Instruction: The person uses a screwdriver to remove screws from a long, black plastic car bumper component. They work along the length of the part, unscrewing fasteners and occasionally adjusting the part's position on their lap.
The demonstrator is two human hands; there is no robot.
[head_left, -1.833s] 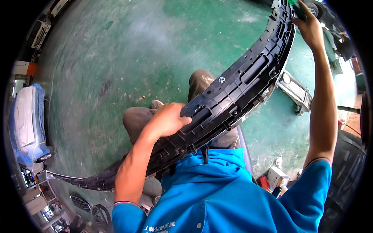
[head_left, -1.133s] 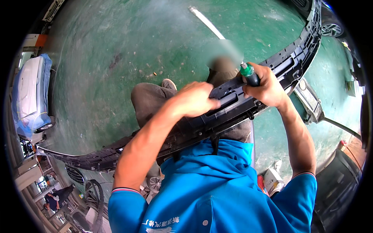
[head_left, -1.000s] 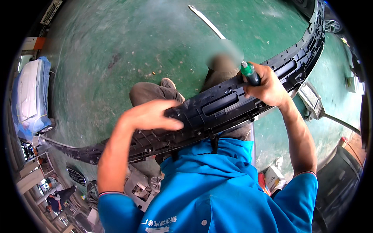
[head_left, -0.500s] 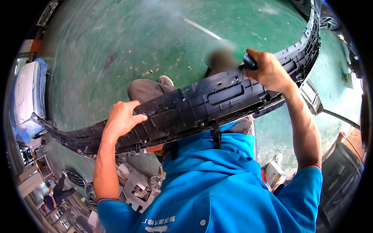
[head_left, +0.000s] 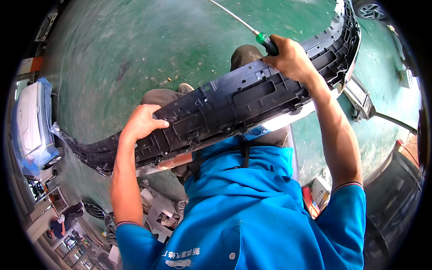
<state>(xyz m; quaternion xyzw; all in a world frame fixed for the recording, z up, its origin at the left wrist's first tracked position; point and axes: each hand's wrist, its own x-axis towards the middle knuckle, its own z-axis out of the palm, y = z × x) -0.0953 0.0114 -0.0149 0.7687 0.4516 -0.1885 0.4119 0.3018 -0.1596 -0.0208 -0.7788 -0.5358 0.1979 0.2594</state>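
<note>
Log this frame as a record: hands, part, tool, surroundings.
left hand: grips long black panel, thumb on its ribbed face
right hand: holds screwdriver, also touching the panel's upper edge
panel: curved, lying across the person's legs, ribbed face toward camera
screwdriver: green-and-black handle, long metal shaft toward upper left
floor: green
far left: vehicle partly under blue sheeting
upper right: wheel

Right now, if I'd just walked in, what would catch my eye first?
First, the long, curved black plastic panel, sweeping from the left side up to the top right, with the person's left fingers on its upper edge. Next, the green-and-black screwdriver-like tool in the right fingers near the top centre, pointing up and left over the green floor. The bright blue shirt stands out below.
</note>
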